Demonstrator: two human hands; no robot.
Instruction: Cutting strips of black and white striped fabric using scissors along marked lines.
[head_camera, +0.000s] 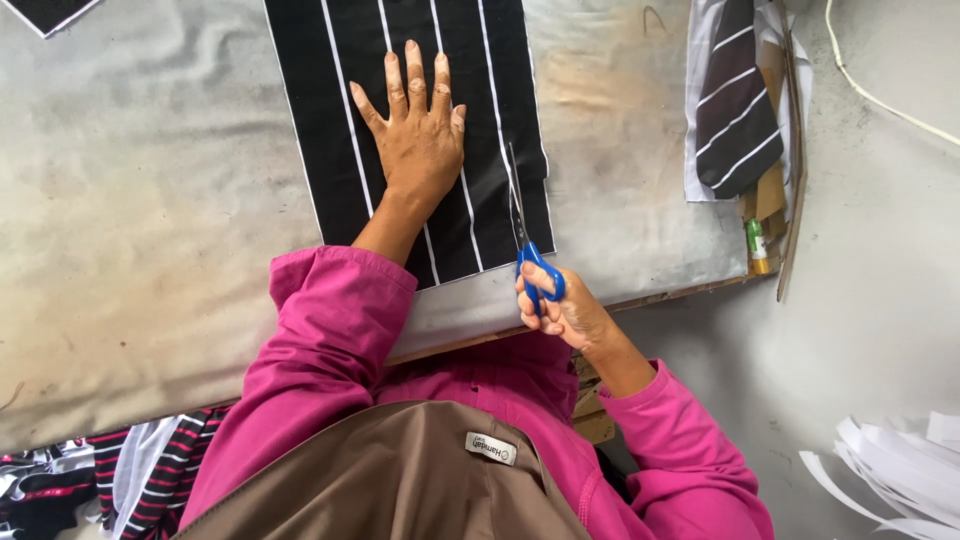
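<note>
**Scissors Cutting Into Striped Black Cloth**

Brown fabric (400, 480) with a small white label is filling the bottom of the view, closest to the lens, with pink sleeves (330, 330) reaching out from it toward the black striped cloth (330, 120). That cloth, black with thin white lines, is lying flat on the grey work table (150, 200), its near edge just short of the table's front edge.

Pressing down on the middle of the cloth, the left hand (418, 140) is lying palm-down with its fingers stretched out and slightly spread, gripping nothing. At the cloth's near right corner, the right hand (560, 310) is curling its fingers through the blue handles of the scissors (528, 240); the blades are pointing away from the person and running into the cloth beside its right edge, close to a white line.

Right of the cloth, at the table's far end, another striped piece (735, 100) is lying on cardboard, with a small green-capped bottle (757, 245) just below it. White paper strips (900, 470) are lying on the floor lower right of the cloth, and striped garments (100, 480) are hanging lower left.
</note>
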